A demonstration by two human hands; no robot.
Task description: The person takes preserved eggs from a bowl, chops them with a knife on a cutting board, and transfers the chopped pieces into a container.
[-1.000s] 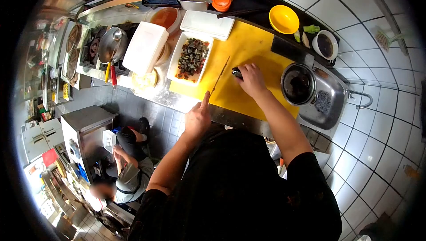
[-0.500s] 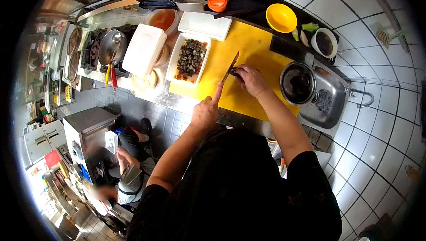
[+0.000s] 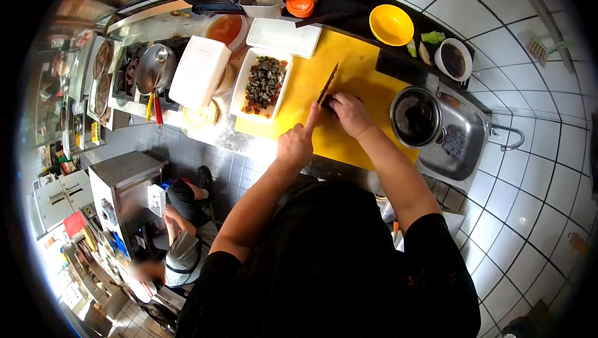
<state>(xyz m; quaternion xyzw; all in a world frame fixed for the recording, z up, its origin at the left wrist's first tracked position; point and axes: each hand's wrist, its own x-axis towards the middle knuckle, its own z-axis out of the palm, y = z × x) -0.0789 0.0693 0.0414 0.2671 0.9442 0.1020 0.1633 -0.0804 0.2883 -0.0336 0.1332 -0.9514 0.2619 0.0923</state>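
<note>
My left hand (image 3: pixel 295 145) holds a knife (image 3: pixel 329 83), index finger stretched along its back, the blade pointing up and away over the yellow cutting board (image 3: pixel 355 58). Close to the blade, on the right, my right hand (image 3: pixel 350 114) is closed on a small dark food piece (image 3: pixel 329 101), pressed to the board. Its fingers partly cover the piece. A white tray (image 3: pixel 234 104) left of the knife holds many dark chopped pieces (image 3: pixel 265 83). Right of my right hand, a metal bowl (image 3: pixel 398 127) contains dark items in liquid.
A sink (image 3: pixel 464 162) with a faucet (image 3: pixel 516 139) lies at the right. Along the back stand a yellow bowl (image 3: pixel 391 25), a white bowl (image 3: pixel 453 60) and jars (image 3: pixel 300 4). White lidded tub (image 3: pixel 199 70) and wok (image 3: pixel 156 67) are left. Another person (image 3: pixel 184 251) sits lower left.
My left hand has moved up and right with the knife, bringing the blade beside the dark piece. My right hand has shifted slightly left and stays on the piece.
</note>
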